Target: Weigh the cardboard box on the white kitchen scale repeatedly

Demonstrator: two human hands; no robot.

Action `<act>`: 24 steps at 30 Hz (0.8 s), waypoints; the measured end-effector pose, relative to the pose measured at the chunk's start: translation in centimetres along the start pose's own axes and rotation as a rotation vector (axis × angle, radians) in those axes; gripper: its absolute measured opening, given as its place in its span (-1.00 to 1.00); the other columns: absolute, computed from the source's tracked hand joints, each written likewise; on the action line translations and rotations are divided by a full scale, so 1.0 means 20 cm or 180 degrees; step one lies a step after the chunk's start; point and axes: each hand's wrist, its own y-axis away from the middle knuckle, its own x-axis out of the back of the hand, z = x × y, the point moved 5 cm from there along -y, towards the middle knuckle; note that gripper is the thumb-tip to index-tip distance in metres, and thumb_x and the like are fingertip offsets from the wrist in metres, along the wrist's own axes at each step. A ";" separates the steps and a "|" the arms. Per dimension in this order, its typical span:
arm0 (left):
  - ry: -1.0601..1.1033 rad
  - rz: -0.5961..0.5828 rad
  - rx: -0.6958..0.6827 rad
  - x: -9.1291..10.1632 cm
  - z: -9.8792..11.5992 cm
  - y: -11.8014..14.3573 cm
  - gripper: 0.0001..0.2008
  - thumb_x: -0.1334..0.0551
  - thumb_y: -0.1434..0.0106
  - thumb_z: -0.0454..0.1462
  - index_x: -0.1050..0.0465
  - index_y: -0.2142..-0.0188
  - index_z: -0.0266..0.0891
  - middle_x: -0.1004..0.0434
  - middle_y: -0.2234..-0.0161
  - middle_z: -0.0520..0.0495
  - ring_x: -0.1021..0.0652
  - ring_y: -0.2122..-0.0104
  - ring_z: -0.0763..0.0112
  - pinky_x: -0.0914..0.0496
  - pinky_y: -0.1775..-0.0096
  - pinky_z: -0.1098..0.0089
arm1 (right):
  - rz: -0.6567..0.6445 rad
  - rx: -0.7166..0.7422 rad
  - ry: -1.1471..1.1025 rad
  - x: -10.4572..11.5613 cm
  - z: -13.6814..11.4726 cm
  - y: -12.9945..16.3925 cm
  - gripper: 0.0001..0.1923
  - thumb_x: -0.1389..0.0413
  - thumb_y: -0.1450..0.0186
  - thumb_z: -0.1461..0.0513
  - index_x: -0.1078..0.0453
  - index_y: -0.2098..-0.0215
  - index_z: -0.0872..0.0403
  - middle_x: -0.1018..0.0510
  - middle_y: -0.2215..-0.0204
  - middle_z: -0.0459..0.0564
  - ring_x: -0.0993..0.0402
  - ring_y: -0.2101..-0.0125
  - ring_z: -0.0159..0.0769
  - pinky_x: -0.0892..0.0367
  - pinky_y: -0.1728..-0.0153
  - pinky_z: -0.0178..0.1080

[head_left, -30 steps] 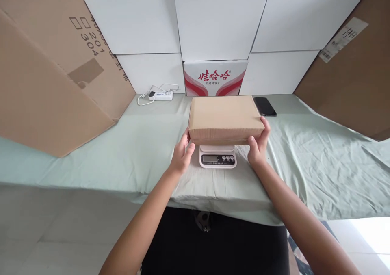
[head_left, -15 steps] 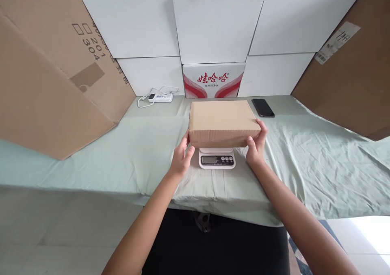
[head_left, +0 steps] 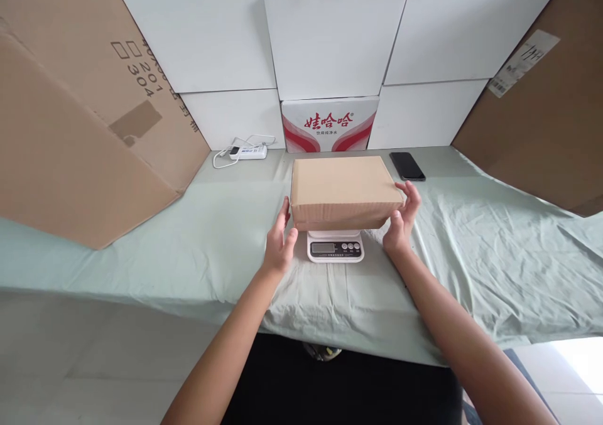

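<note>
So the box [head_left: 343,189] sits on the scale [head_left: 335,246] mid-table. Left hand [head_left: 279,244] is just off its left end, right hand [head_left: 400,223] just off the right end, both open with fingers loosely spread, not gripping anything. Phone [head_left: 407,166] lies behind on the cloth [head_left: 188,236].

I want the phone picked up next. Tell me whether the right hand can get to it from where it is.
Probably yes. The right hand is open beside the cardboard box on the scale, and the black phone lies flat on the green cloth just beyond it, with only bare cloth between them.
</note>
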 end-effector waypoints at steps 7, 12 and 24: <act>-0.0135 0.0067 0.0059 0.00 -0.01 -0.02 -0.06 -0.12 -0.48 0.34 -0.10 -0.65 -0.03 -0.25 -0.65 -0.21 -0.33 -0.61 -0.12 -0.30 -0.58 -0.05 | 0.0095 -0.0159 -0.0170 -0.01 0.01 -0.03 -0.22 -0.02 -0.38 -0.28 -0.25 -0.46 -0.21 -0.45 -0.26 0.17 -0.43 -0.34 0.24 -0.37 -0.36 0.44; -0.0125 0.0057 -0.0036 0.00 -0.01 -0.01 -0.11 -0.12 -0.51 0.29 -0.12 -0.64 -0.04 -0.28 -0.63 -0.22 -0.35 -0.60 -0.12 -0.30 -0.57 -0.07 | 0.0194 -0.0284 -0.0495 0.00 0.05 -0.03 -0.26 -0.09 -0.37 -0.26 -0.29 -0.43 -0.24 -0.48 -0.21 0.12 -0.52 -0.25 0.17 -0.42 -0.31 0.38; -0.0101 -0.0010 -0.0112 -0.01 0.03 -0.02 -0.13 -0.11 -0.51 0.30 -0.23 -0.60 -0.08 -0.41 -0.57 -0.27 -0.41 -0.56 -0.18 -0.34 -0.53 -0.12 | -0.0104 -0.0278 -0.0412 0.02 -0.01 -0.01 -0.22 -0.04 -0.41 -0.33 -0.32 -0.47 -0.23 -0.54 -0.26 0.12 -0.57 -0.19 0.11 -0.49 -0.23 0.25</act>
